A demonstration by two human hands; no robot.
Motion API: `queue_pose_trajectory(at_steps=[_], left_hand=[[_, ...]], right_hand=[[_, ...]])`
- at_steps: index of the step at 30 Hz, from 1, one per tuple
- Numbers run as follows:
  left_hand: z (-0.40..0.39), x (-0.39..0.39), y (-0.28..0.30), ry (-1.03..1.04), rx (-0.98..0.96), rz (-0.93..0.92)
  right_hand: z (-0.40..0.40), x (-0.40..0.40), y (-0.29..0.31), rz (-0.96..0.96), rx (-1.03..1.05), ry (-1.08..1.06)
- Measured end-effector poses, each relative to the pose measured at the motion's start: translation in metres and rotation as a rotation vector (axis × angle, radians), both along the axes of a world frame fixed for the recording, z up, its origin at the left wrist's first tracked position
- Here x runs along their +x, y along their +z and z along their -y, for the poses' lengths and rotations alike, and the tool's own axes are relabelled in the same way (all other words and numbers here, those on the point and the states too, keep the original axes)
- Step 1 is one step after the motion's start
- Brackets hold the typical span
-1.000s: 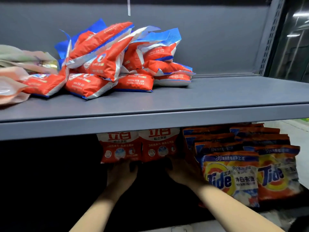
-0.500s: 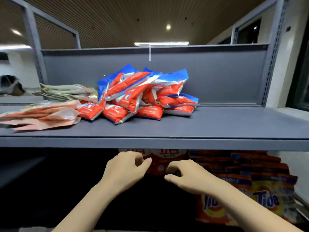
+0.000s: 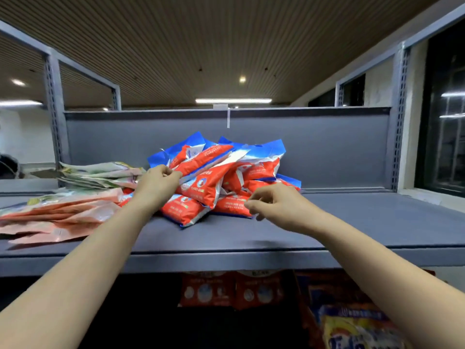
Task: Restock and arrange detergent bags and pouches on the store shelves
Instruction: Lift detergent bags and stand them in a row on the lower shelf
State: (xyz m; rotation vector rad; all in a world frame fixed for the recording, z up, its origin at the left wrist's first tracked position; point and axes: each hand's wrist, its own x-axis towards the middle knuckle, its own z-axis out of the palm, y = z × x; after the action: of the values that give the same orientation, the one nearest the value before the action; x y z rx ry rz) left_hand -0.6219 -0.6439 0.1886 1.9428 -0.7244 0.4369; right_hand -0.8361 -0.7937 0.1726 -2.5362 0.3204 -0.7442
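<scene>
A loose pile of red-and-blue detergent bags [image 3: 254,170] lies in the middle of the grey top shelf [image 3: 364,222]. My left hand [image 3: 157,183] is at the pile's left side, its fingers curled round the end of one upper red bag [image 3: 201,161]. My right hand [image 3: 274,204] hovers at the pile's front right with loosely curled fingers and holds nothing; its fingertips are beside a low red bag [image 3: 231,206]. Below the shelf stand two upright red bags [image 3: 226,290] and orange Tide bags [image 3: 352,331].
Flat pink pouches [image 3: 63,215] lie spread at the shelf's left, with a stack of green-white pouches [image 3: 100,173] behind them. A grey back panel [image 3: 327,152] and perforated uprights [image 3: 398,122] bound the shelf. Bare shelf surface shows right of the pile.
Both hands have risen from the lower shelf's red bags to the top shelf. The left hand has taken hold of a bag in the pile; the view tilted up.
</scene>
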Motion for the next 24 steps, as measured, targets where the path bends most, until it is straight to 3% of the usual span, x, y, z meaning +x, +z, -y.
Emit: queue_pose_trajectory(at_steps=[4,8,12,15,19,24], left_hand=[[0.017,0.048,0.009,-0.061,0.004,-0.114],[0.038,0.082,0.003,-0.088,0.172,-0.056],[0.050,0.106,0.005,-0.026,0.199,-0.031],[0.054,0.121,0.012,-0.003,0.244,-0.026],[0.060,0.117,0.013,0.056,0.508,0.270],[0.068,0.112,0.005,0.117,0.472,0.338]], right_hand=[[0.014,0.053,0.017,0.110,0.060,-0.100],[0.025,0.108,0.023,0.184,0.131,-0.184],[0.032,0.148,0.024,0.225,0.285,-0.241],[0.035,0.164,0.028,0.196,0.201,-0.356],[0.039,0.169,0.034,0.058,-0.045,-0.487],[0.033,0.170,0.036,0.165,-0.178,-0.539]])
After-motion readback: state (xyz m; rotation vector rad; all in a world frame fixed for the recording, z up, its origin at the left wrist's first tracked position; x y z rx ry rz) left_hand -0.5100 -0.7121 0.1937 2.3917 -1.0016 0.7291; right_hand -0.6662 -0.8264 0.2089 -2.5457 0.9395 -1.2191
